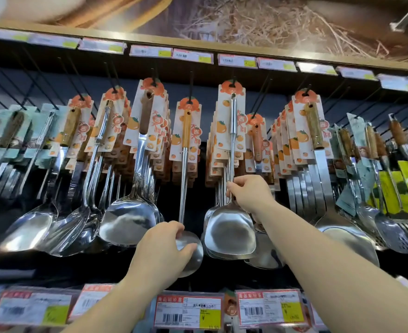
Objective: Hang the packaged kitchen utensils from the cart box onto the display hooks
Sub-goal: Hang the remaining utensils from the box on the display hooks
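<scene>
At the hook wall, above the price-tag rail (pixel 188 311), I've got both hands up among the hanging stock. My right hand (pixel 248 193) is curled round the steel shaft of the front spatula (pixel 230 233), pinching it just above the blade; its orange card (pixel 231 109) sits at the top with the hole on or right at the display hook (pixel 233 80) — can't tell if it's fully seated. My left hand (pixel 164 246) cups the bowl of the ladle (pixel 190 251) next door to the left, fingers wrapped over its rim, the ladle's card up on its own hook. Key relation: spatula's long axis runs near vertical, card end straight above my rt hand, blade just below it. Rt hand is the nearer one, so any final push back along the hook looks like rt's job, w/ left steadying the neighbour. Cart box isn't in view.
</scene>
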